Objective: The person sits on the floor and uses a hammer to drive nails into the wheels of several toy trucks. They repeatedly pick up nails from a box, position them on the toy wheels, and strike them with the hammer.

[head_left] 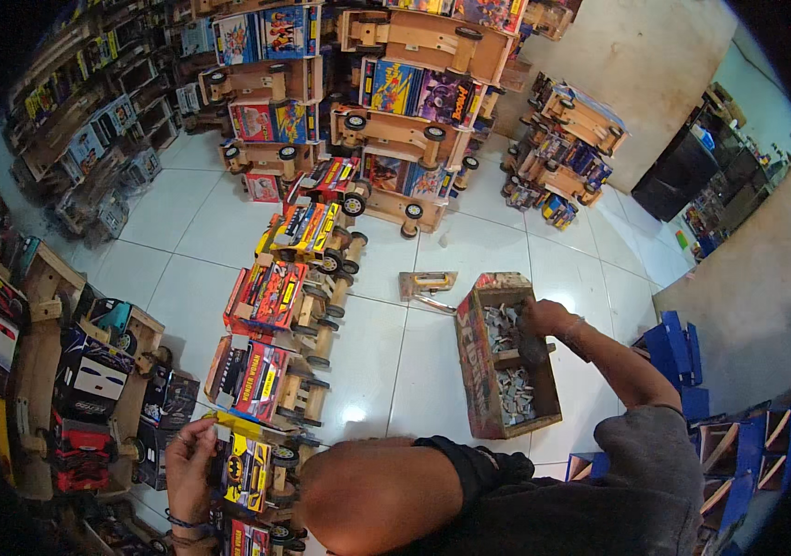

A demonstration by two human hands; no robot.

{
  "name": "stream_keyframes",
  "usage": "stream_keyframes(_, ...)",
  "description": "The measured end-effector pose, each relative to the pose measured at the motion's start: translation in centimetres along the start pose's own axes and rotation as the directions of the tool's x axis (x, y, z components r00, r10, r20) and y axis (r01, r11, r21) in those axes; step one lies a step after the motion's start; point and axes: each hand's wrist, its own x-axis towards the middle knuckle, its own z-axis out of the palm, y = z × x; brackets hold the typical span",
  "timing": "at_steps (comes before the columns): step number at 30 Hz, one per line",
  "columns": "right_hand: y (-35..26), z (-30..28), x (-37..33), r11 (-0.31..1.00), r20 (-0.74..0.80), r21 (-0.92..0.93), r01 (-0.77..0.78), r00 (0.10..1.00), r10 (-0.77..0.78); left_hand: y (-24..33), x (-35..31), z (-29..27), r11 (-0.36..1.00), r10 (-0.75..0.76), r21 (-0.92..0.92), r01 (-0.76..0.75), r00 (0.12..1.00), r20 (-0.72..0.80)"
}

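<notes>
My left hand [193, 449] is at the left side of a row of wooden toy trucks, its fingers pinched at the end of a yellow panel [252, 425]. That panel stands at one end of a toy truck with a yellow and black printed body [246, 471]. My right hand [548, 318] reaches over the right wall of a long, worn wooden box [477, 371], with its fingertips hidden inside. A divider splits the box, and small grey metal pieces [516, 397] lie in both compartments. A metal staple gun [430, 285] lies on the floor left of the box.
More toy trucks, like a red one [265, 295], continue the row away from me. Tall stacks of wooden trucks [404, 130] stand behind it. Boxed dark trucks [89, 389] line the left. Blue wooden parts [678, 357] are at right. My bent knee [381, 491] is in front.
</notes>
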Motion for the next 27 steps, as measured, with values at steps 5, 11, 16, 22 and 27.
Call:
stream_keyframes(5, 1.4, 1.7, 3.2, 0.928, 0.114, -0.307, 0.210, 0.976, -0.183, -0.1, 0.4, 0.0, 0.999, -0.028, -0.016, 0.027, 0.999, -0.023)
stream_keyframes(11, 0.9, 2.0, 6.3, 0.738, 0.238, -0.461, 0.493, 0.870, -0.432, -0.5, 0.7, -0.2, 0.997, -0.063, -0.040, 0.062, 0.998, -0.023)
stream_keyframes(16, -2.3, 1.7, 6.4, 0.868, 0.070, -0.344, 0.358, 0.932, -0.356, 0.0, 0.4, -0.2, 1.000, -0.015, 0.026, 0.015, 1.000, -0.004)
stream_keyframes(22, -3.5, 3.1, 7.7, 0.876, 0.041, -0.333, 0.350, 0.933, -0.357, 0.3, 0.2, 0.3, 1.000, -0.026, 0.015, 0.027, 0.999, -0.031)
stream_keyframes(27, -2.0, 3.5, 7.8, 0.862, -0.022, -0.236, 0.448, 0.884, -0.466, 0.4, 0.0, 0.4, 1.000, -0.008, 0.005, 0.009, 0.999, -0.045)
